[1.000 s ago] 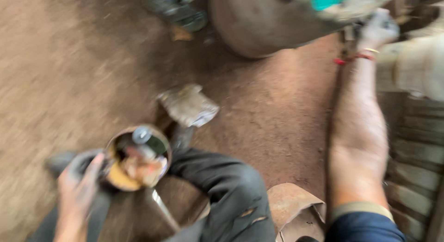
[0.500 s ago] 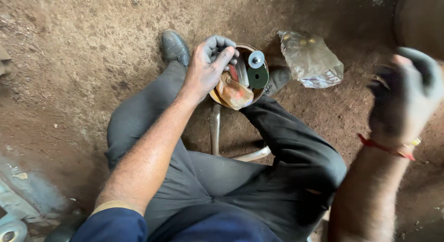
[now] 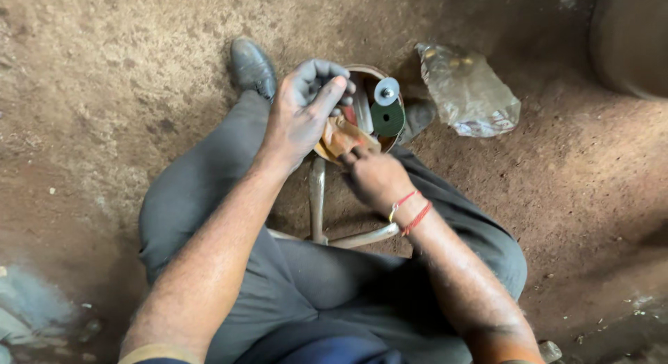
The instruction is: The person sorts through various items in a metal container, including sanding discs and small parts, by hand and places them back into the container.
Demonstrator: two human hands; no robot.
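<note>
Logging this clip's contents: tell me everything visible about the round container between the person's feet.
The round container is a small, rusty-looking metal tin, open at the top, standing on the dirt floor between the shoes. Inside show a dark green abrasive disc, a silver washer-like disc, a reddish piece and a crumpled tan wrapper. The left hand grips its near-left rim, fingers curled over the edge. The right hand reaches in from the near side, fingertips at the wrapper.

Dim, soft daylight, faint shadows, mostly sharp

Grey trousers (image 3: pixel 209 190), navy sleeves, red wrist threads (image 3: pixel 410 211)
</note>
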